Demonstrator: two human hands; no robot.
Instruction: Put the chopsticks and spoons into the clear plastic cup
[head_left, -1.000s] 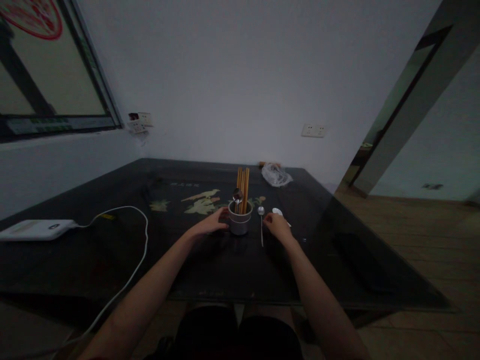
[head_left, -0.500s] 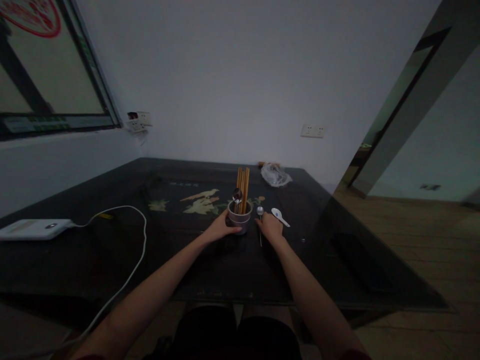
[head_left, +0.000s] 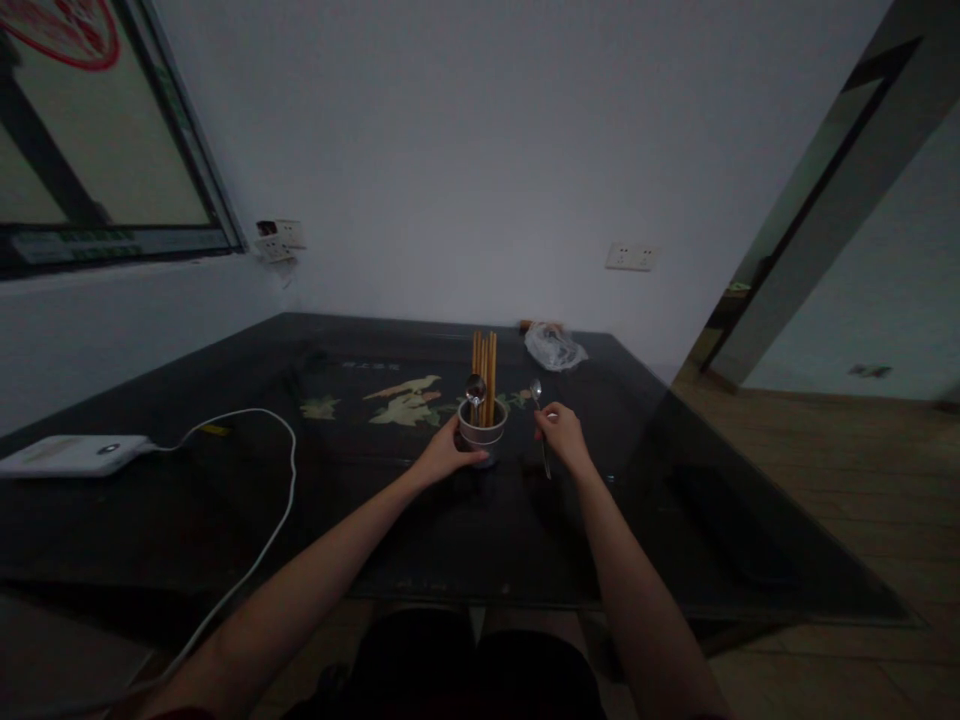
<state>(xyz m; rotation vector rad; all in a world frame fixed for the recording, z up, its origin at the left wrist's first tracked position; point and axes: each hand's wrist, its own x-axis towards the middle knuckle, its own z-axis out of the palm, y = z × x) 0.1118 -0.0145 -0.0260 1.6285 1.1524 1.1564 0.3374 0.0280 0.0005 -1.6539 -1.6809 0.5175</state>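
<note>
A small metal cup (head_left: 481, 441) stands on the dark table (head_left: 360, 500), holding several wooden chopsticks (head_left: 485, 375) and a metal spoon (head_left: 475, 390). My left hand (head_left: 445, 457) wraps around the cup's left side. Just right of the cup, my right hand (head_left: 561, 434) is closed on a second metal spoon (head_left: 538, 402), lifted off the table with its bowl pointing up. The white ceramic spoon seen earlier is hidden behind my right hand.
A white device (head_left: 71, 455) with a white cable (head_left: 281, 480) lies at the table's left. A crumpled plastic bag (head_left: 553, 348) sits at the far edge by the wall. Wall sockets (head_left: 631, 257) are behind. Wooden floor and a doorway lie to the right.
My right hand closed on the metal spoon that lay beside the cup and raised it off the table. My left hand moved in and took hold of the cup.
</note>
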